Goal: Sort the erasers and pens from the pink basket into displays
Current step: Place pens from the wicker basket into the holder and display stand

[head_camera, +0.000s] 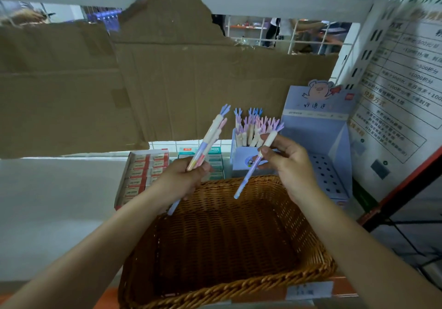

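My left hand (185,177) grips a small bunch of pastel pens (210,139) with antler-shaped caps, held upright over the far left rim of a brown wicker basket (318,244). My right hand (287,160) pinches a single purple pen (253,165), tilted, just in front of a small pen display box (246,160) that holds several matching pens (253,127). A red eraser box (143,172) and a green eraser box (215,160) sit behind the basket. The inside of the basket looks bare.
A light blue cardboard display stand (320,141) with holes in its base stands at the right. Torn brown cardboard (143,81) lines the shelf back. A printed poster (401,93) hangs at the far right. White shelf surface (55,208) spreads left.
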